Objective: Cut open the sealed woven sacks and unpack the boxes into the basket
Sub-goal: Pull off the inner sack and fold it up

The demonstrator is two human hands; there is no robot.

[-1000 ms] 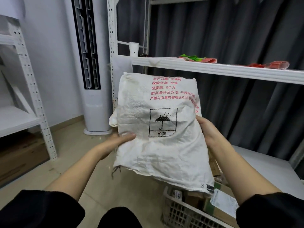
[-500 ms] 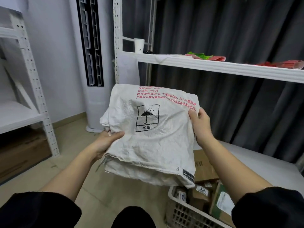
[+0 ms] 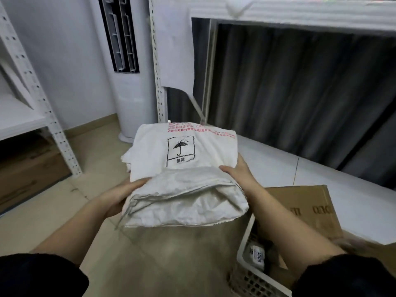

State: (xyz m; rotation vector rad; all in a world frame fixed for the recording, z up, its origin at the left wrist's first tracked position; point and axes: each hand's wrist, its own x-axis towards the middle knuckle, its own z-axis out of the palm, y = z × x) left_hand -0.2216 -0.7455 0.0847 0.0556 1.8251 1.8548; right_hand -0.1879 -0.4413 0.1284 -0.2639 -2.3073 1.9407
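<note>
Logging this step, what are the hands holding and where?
A folded white woven sack: left hand grips its left edge, right hand its right edge.

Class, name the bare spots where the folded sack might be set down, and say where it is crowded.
Bare floor lies below the sack, between the forearms and left of the basket. The low white shelf beyond the cardboard box is also bare. The basket itself is crowded with boxes. Both the left hand and right hand hold the sack.
</note>
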